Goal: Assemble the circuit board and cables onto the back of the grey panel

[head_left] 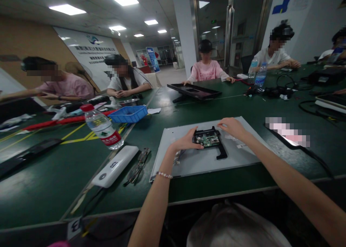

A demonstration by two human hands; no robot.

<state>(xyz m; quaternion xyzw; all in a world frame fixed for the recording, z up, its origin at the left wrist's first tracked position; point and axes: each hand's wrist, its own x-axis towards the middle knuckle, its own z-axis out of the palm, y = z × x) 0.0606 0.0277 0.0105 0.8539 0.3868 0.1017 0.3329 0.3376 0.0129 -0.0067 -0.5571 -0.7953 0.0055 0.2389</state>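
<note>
A green circuit board (207,140) sits in a black plastic bracket (222,152) over the grey metal back of a flat panel (167,157). My left hand (186,140) grips the bracket's left side, thumb at the lower edge and fingers at the upper. Close to the bracket's upper right corner, my right hand (232,127) has its thumb and fingertips pinched together. Whatever is between those fingertips is too small to make out. A thin cable (177,157) lies on the panel beside my left wrist.
Left of the panel are eyeglasses (138,166), a white power bank (116,166), a water bottle (104,128) and a blue basket (129,114). A phone (288,133) with a cable lies to the right. Across the green table, a person holds a black monitor housing (196,92); several others sit around.
</note>
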